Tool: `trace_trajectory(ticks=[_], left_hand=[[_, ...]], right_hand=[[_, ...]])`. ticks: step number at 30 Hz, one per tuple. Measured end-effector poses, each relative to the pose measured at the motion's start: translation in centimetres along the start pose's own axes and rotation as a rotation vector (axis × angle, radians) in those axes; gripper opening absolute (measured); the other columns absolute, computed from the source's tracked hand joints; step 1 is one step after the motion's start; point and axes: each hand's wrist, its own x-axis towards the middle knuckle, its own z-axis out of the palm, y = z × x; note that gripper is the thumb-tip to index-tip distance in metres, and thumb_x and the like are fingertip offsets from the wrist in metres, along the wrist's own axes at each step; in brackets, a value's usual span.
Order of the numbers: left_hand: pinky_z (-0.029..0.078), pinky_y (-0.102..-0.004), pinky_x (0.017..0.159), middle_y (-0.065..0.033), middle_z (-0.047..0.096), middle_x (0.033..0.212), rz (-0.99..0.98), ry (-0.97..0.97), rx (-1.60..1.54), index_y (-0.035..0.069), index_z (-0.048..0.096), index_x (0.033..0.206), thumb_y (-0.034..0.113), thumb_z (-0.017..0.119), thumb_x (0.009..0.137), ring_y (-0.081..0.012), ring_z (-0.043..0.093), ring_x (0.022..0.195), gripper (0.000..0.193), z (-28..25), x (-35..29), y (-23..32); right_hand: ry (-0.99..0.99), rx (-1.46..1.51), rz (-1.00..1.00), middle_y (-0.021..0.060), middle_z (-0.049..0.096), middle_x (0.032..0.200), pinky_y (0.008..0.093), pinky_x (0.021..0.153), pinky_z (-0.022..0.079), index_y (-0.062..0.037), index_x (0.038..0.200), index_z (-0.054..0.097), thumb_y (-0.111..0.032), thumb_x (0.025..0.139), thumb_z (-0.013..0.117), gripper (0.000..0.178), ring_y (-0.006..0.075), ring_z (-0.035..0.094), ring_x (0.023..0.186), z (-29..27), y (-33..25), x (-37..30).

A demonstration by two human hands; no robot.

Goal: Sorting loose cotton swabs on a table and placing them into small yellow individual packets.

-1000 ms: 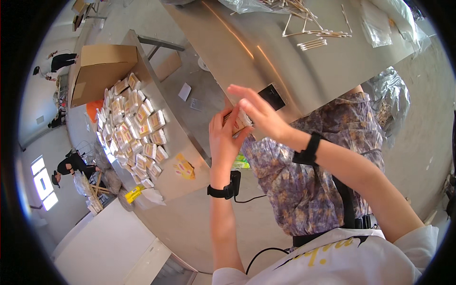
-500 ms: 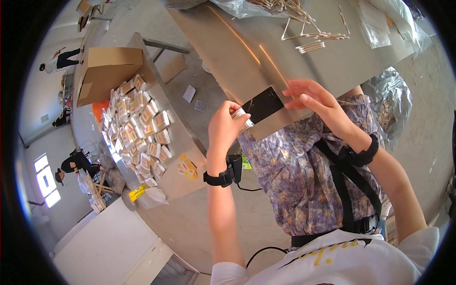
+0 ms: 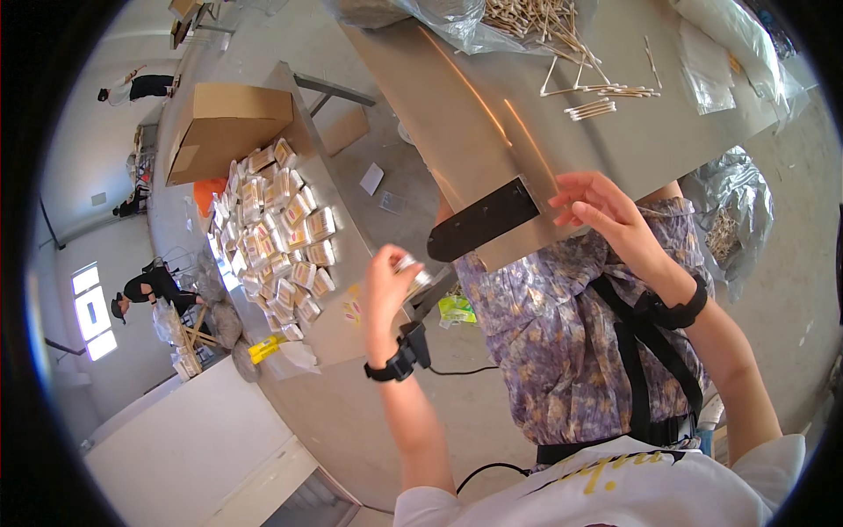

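Note:
My left hand (image 3: 383,288) is closed around a small pack of cotton swabs (image 3: 416,276), held in the air over the gap between the two tables. Fingers hide much of the pack. A long black plate with a rounded end (image 3: 483,221) lies at the near edge of the metal table (image 3: 500,132) in front of me. Just past its right end hovers my right hand (image 3: 608,215), fingers spread and holding nothing. Many similar packs of cotton swabs (image 3: 283,224) are heaped on the left table (image 3: 329,189).
Loose cotton swabs (image 3: 593,109) lie on the metal table, beside a plastic bag of swabs (image 3: 531,19) and clear bags (image 3: 705,75). A cardboard box (image 3: 230,123) stands behind the heap. A plastic sack (image 3: 736,198) sits at the right. Other people (image 3: 154,288) are far left.
My left hand has moved left and down with the pack, away from the black plate, whose rounded end now shows. My right hand stays open near the plate's other end.

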Motion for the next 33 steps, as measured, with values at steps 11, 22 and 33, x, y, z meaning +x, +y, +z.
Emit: trace_trajectory(ticks=[11,22,33], left_hand=[[0.049,-0.0285,0.089,-0.0057,0.068,0.101,0.433,0.171,-1.040,0.003,0.067,0.100,0.008,0.084,0.082,-0.0142,0.063,0.097,0.026,8.3,-5.2,15.7],[0.052,-0.0209,0.071,-0.0025,0.071,0.087,0.216,0.037,-0.815,0.000,0.070,0.101,0.008,0.077,0.089,-0.0054,0.064,0.081,0.016,12.1,-2.6,19.3],[0.055,-0.0218,0.075,-0.0017,0.071,0.102,0.310,-0.060,-1.172,-0.001,0.072,0.114,0.013,0.069,0.096,-0.0069,0.066,0.089,0.023,16.0,-1.0,16.6]], right_hand=[[-0.213,0.091,0.052,0.0114,0.064,0.122,0.0315,0.088,0.057,-0.0050,0.150,0.041,-0.019,0.108,0.049,0.045,0.0178,0.070,0.101,4.9,-2.0,0.0],[-0.146,0.027,-0.009,0.0096,0.061,0.127,0.0305,0.097,0.053,-0.0029,0.148,0.045,-0.006,0.106,0.046,0.042,0.0144,0.062,0.111,-1.9,-1.4,1.2],[-0.093,-0.077,0.071,0.0097,0.063,0.124,0.0307,0.097,0.055,0.0019,0.141,0.051,-0.016,0.105,0.053,0.040,0.0161,0.062,0.112,-3.5,-0.6,2.5]])
